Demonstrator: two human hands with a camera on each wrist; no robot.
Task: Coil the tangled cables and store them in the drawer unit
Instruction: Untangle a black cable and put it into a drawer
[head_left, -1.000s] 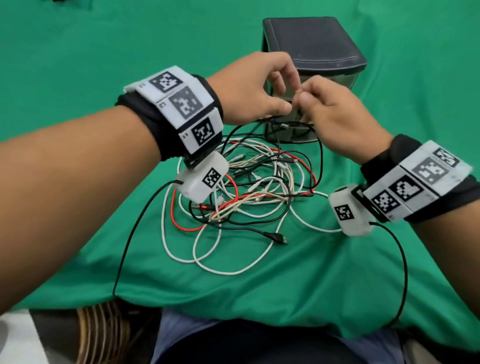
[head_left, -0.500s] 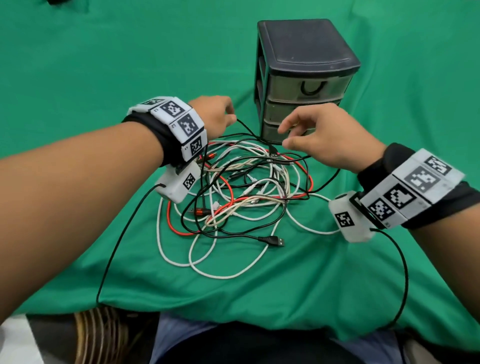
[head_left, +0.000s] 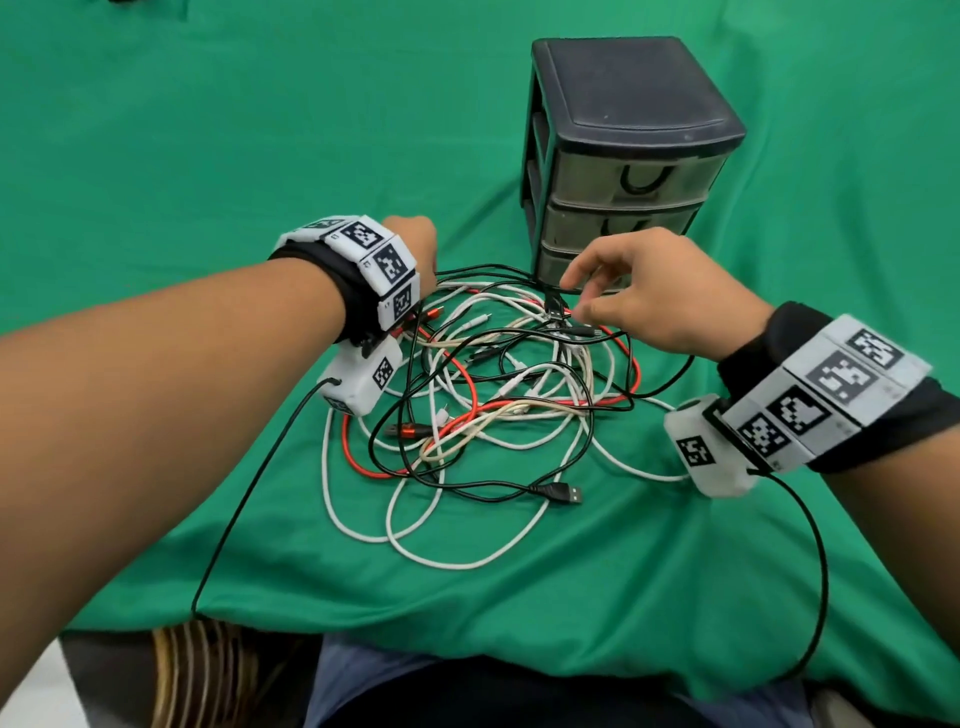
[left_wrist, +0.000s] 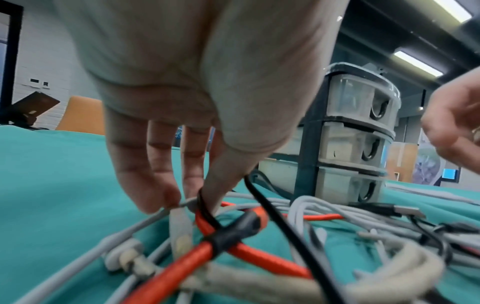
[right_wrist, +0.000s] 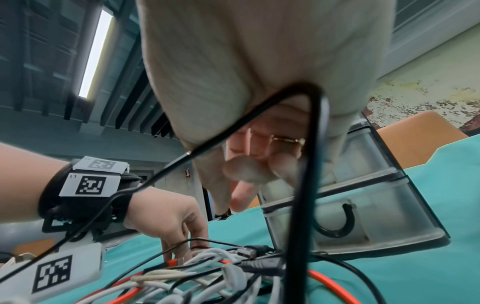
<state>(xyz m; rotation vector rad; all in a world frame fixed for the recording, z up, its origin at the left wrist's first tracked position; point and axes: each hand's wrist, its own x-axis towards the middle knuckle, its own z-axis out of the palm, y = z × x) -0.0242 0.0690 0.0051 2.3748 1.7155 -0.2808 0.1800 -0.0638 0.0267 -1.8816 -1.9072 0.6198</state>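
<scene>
A tangle of white, black and red cables (head_left: 509, 395) lies on the green cloth. Behind it at the right stands the dark three-drawer unit (head_left: 623, 130), with all drawers closed. My left hand (left_wrist: 197, 197) reaches down into the far left of the pile. Its thumb and forefinger pinch a thin black cable (left_wrist: 262, 201) beside a red cable (left_wrist: 179, 261), and the other fingertips touch a white cable (left_wrist: 145, 222). My right hand (head_left: 576, 296) hovers over the far right of the pile, in front of the bottom drawer (right_wrist: 363, 222), with fingers loosely curled and holding nothing.
The green cloth (head_left: 208, 130) covers the whole table and hangs over the near edge. A black USB plug (head_left: 561, 492) sticks out at the front of the pile. Long white loops (head_left: 415, 540) spread toward me. Thin black leads trail from both wrist cameras.
Both hands were together, raised in front of the drawer unit. They have parted and come down. The left moved left and down onto the pile, and the right sank over the right side.
</scene>
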